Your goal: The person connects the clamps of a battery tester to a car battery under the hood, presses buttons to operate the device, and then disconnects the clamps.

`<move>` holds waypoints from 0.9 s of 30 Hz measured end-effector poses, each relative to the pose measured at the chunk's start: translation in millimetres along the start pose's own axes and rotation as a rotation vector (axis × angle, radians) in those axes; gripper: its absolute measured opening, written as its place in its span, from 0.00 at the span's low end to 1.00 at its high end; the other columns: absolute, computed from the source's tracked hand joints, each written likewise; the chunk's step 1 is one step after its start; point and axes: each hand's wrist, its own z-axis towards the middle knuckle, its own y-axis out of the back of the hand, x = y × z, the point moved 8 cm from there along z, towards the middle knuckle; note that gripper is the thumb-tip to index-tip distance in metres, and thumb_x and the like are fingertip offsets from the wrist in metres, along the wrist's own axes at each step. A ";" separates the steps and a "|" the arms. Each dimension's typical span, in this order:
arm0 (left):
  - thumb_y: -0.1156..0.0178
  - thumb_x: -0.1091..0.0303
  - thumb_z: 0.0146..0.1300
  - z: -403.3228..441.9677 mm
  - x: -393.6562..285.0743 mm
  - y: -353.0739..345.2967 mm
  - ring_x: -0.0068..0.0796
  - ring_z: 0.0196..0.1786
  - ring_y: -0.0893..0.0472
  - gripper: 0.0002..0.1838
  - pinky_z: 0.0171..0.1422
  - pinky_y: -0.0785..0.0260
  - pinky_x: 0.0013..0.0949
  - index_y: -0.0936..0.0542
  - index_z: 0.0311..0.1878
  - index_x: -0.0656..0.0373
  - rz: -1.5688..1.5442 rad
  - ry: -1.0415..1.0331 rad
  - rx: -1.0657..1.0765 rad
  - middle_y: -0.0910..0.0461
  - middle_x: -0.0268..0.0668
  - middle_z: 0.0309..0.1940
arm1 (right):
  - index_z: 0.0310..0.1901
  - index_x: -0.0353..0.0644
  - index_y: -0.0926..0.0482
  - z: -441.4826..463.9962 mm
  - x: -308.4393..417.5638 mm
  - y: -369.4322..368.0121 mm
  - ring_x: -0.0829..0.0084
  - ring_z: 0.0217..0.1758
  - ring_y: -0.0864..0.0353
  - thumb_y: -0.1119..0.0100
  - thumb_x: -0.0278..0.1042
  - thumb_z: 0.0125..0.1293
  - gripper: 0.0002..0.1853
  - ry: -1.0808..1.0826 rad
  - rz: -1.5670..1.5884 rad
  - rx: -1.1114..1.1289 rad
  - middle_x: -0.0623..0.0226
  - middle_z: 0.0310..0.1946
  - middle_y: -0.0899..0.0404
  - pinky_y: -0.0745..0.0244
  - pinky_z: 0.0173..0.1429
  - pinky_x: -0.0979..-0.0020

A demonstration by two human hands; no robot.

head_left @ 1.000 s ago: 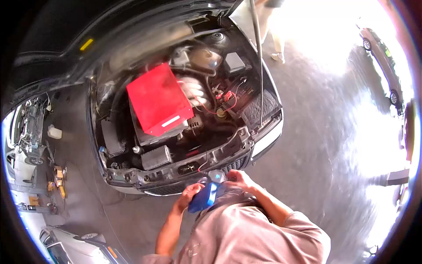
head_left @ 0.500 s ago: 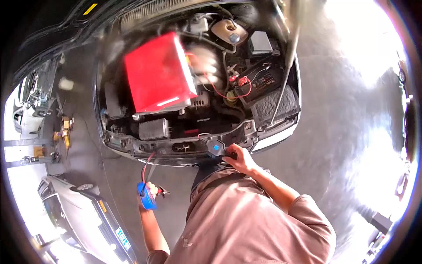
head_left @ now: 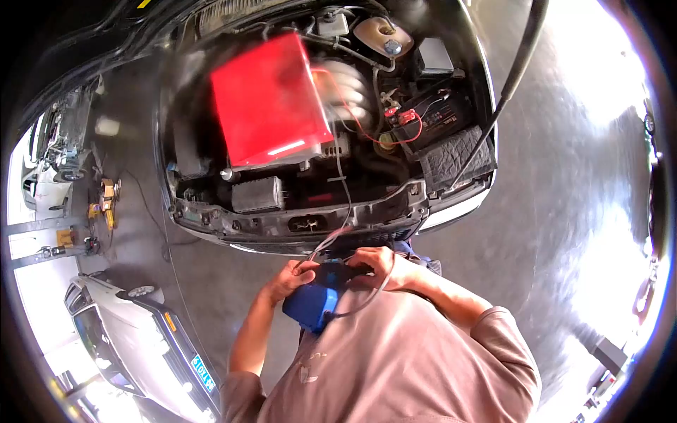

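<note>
My left hand (head_left: pixel 288 280) is closed at waist height, in front of my shirt. A blue handheld device (head_left: pixel 309 307) with a cable lies against its palm side; the exact grip is partly hidden. Leads (head_left: pixel 328 242) run past the fingers toward the car's front edge. Closed as well, my right hand (head_left: pixel 384 268) holds the side of a dark box (head_left: pixel 334 273) with a faint blue mark. This box sits between both hands, close to the blue device. A dark cable (head_left: pixel 370 302) loops from the blue device up to the right hand.
The open engine bay holds a red box (head_left: pixel 268 102), a battery (head_left: pixel 441 120) with a red clamp (head_left: pixel 407 117), and a coolant tank (head_left: pixel 381 35). A prop rod (head_left: pixel 504 95) slants on the right. A silver car (head_left: pixel 130 338) stands lower left.
My left hand has moved up and right with the blue device, toward my right hand. The dark box has come back from the car's front edge to my waist.
</note>
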 end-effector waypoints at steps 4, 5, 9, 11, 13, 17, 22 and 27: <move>0.40 0.44 0.67 -3.7 -26.7 0.4 0.17 0.29 0.34 0.25 0.33 0.40 0.28 0.22 0.36 0.63 0.477 -0.034 -0.072 0.30 0.27 0.23 | 0.50 0.32 0.24 9.6 -10.0 -9.7 0.53 0.39 0.16 0.28 0.46 0.57 0.27 -0.116 0.052 0.031 0.48 0.36 0.18 0.21 0.44 0.59; 0.41 0.44 0.68 -3.1 -29.4 1.5 0.18 0.28 0.35 0.26 0.32 0.40 0.31 0.23 0.32 0.63 0.602 -0.036 -0.084 0.31 0.29 0.21 | 0.51 0.32 0.23 13.2 -16.4 -14.4 0.53 0.39 0.15 0.30 0.50 0.59 0.29 -0.143 0.043 0.055 0.48 0.35 0.18 0.21 0.44 0.59; 0.42 0.43 0.68 -8.2 -42.2 4.9 0.21 0.25 0.38 0.28 0.30 0.42 0.34 0.28 0.26 0.62 0.667 -0.087 -0.157 0.36 0.31 0.18 | 0.42 0.32 0.19 36.6 -21.1 -23.2 0.50 0.32 0.16 0.35 0.62 0.60 0.32 -0.226 -0.090 0.067 0.48 0.27 0.18 0.23 0.37 0.56; 0.43 0.44 0.69 -14.8 -43.6 5.1 0.19 0.25 0.38 0.27 0.29 0.42 0.33 0.28 0.25 0.60 0.681 -0.041 -0.161 0.36 0.28 0.18 | 0.36 0.34 0.17 42.6 -7.5 -22.1 0.49 0.30 0.17 0.36 0.64 0.60 0.32 -0.135 -0.081 -0.024 0.48 0.25 0.19 0.23 0.37 0.56; 0.44 0.45 0.70 -20.6 -35.3 4.0 0.16 0.26 0.38 0.27 0.29 0.42 0.31 0.28 0.24 0.58 0.574 0.003 -0.155 0.36 0.25 0.19 | 0.29 0.36 0.16 36.0 -20.0 -33.3 0.49 0.29 0.18 0.38 0.66 0.60 0.32 -0.235 -0.207 0.011 0.49 0.22 0.20 0.23 0.37 0.56; 0.46 0.46 0.73 -24.3 -8.7 -5.4 0.11 0.28 0.36 0.26 0.29 0.43 0.26 0.29 0.23 0.55 0.243 0.030 -0.120 0.34 0.19 0.22 | 0.35 0.38 0.16 23.1 -33.4 -37.8 0.48 0.32 0.17 0.35 0.61 0.60 0.27 -0.307 -0.248 0.008 0.49 0.25 0.19 0.22 0.37 0.56; 0.47 0.45 0.73 -38.4 -29.4 -13.6 0.11 0.28 0.38 0.26 0.29 0.44 0.25 0.30 0.25 0.55 0.485 -0.049 -0.165 0.36 0.19 0.22 | 0.29 0.38 0.16 21.4 -19.2 -34.2 0.50 0.29 0.17 0.36 0.65 0.59 0.30 -0.227 -0.272 -0.042 0.51 0.22 0.19 0.21 0.37 0.57; 0.47 0.46 0.73 -48.5 -19.7 -18.2 0.12 0.28 0.40 0.26 0.28 0.46 0.26 0.31 0.25 0.55 0.418 -0.060 -0.105 0.37 0.19 0.21 | 0.26 0.38 0.17 21.0 -14.6 -38.1 0.50 0.26 0.18 0.35 0.65 0.57 0.30 -0.161 -0.236 -0.041 0.52 0.18 0.22 0.22 0.34 0.56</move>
